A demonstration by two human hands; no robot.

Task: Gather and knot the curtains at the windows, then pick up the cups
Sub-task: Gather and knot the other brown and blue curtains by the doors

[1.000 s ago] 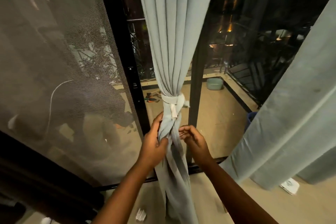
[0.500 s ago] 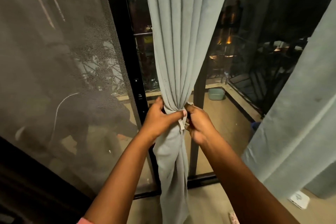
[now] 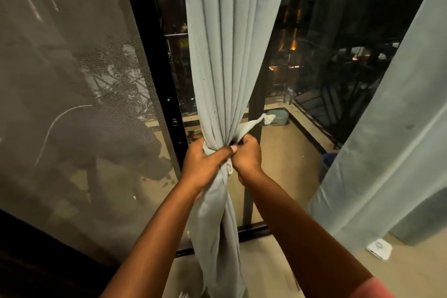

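the pale grey-green curtain hangs in long vertical folds in front of the dark window frame, drawn together into a narrow waist near the middle of the view. a lighter fabric tie wraps that waist; one end of it sticks up and to the right, ending in a small knotted tip, and a short end hangs down between the two hands. below the waist the cloth twists loosely and falls to the floor.

the left hand grips the gathered curtain at the waist, fingers curled round the bundle and the thumb pressed across the front of it. the right hand is closed in a fist round the tie, just where the free end leaves the bundle. the two hands touch at the knuckles.

to the left a mesh screen fills the view, close beside the curtain. to the right a second curtain hangs at a slant, well apart from the first, with open glass between them showing a balcony floor and railing. a strip of indoor floor lies under both arms.

out on the balcony a teal tub sits by the railing; what it holds cannot be seen. a small white device lies on the floor by the foot of the second curtain.
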